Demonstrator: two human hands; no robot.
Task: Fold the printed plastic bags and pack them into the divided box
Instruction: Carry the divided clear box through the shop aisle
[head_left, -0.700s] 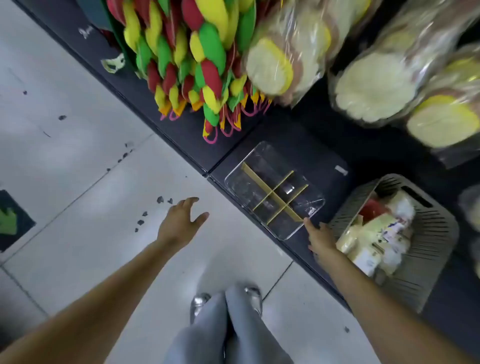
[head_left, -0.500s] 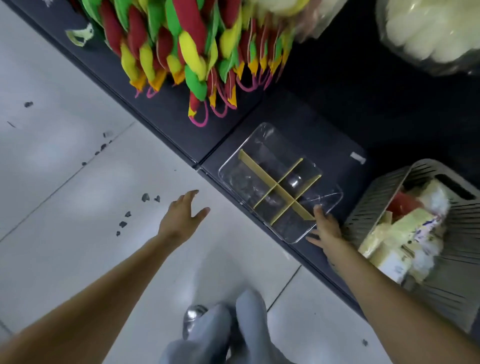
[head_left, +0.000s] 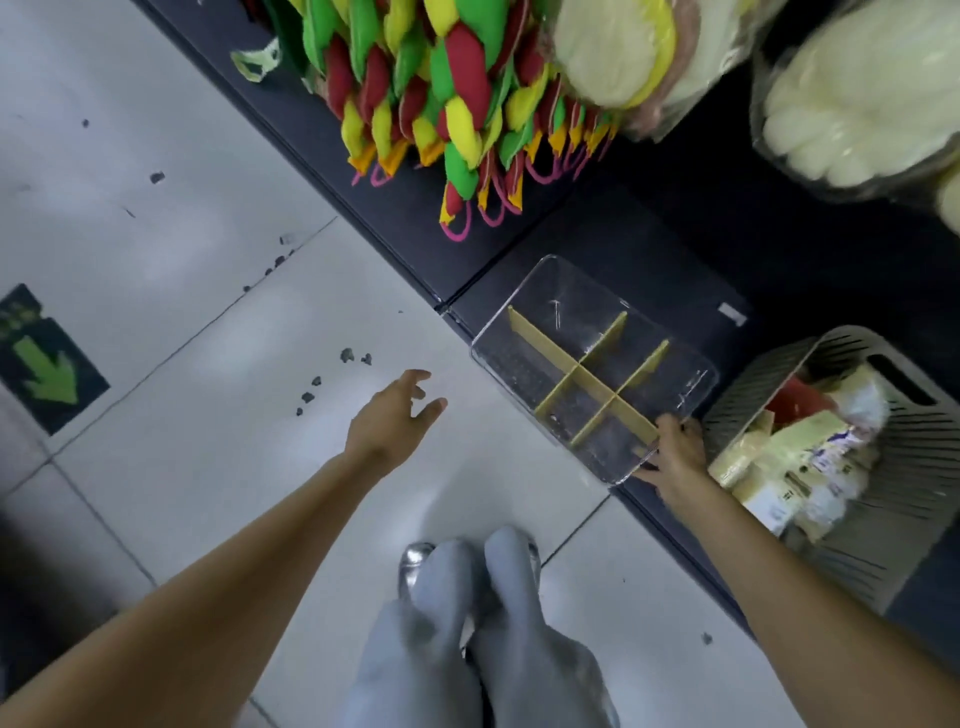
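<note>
A clear divided box (head_left: 561, 306) with yellow partitions sits on the dark shelf edge, its near corner hanging over the floor. My right hand (head_left: 675, 452) grips the box's near right corner, fingers over the rim. My left hand (head_left: 392, 415) hovers open above the floor tiles, left of the box, touching nothing. Printed plastic bags (head_left: 800, 457), pale yellow and white, lie piled in a grey slotted basket (head_left: 924, 467) to the right of the box.
The dark shelf (head_left: 623, 239) runs diagonally from the top left to the lower right. Red, green and yellow fabric items (head_left: 447, 104) hang over it, with wrapped pale pads (head_left: 852, 114) at the upper right. My grey-clad legs (head_left: 467, 639) stand on white floor tiles. A green arrow sticker (head_left: 47, 364) marks the floor.
My right hand has closed on the box's near right corner and the box has slid toward the shelf edge, now overhanging it. My left hand has stayed open over the floor.
</note>
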